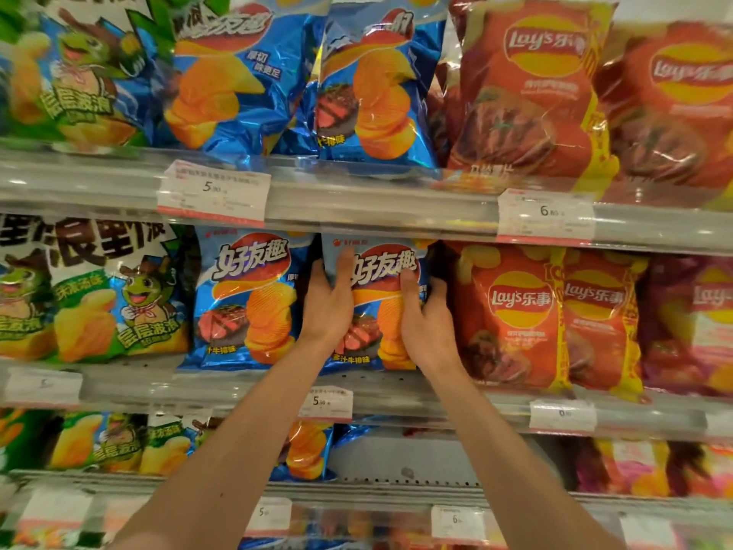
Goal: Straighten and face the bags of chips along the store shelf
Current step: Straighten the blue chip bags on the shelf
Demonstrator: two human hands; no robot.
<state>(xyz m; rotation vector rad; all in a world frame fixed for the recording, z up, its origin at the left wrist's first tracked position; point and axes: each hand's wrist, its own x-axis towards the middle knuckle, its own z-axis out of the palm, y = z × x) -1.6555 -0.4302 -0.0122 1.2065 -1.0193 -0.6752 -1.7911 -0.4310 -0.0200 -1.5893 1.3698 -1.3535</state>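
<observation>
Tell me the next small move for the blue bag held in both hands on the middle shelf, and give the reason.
Probably ease the blue bag back and set it upright, flush with the blue bag beside it. The left hand and right hand grip its two sides, and its front already faces out, so only its seating on the shelf seems left to settle.

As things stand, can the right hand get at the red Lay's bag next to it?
Probably yes: the right hand grips the blue bag right beside the red Lay's bag, nothing between them, but it must let go first.
</observation>
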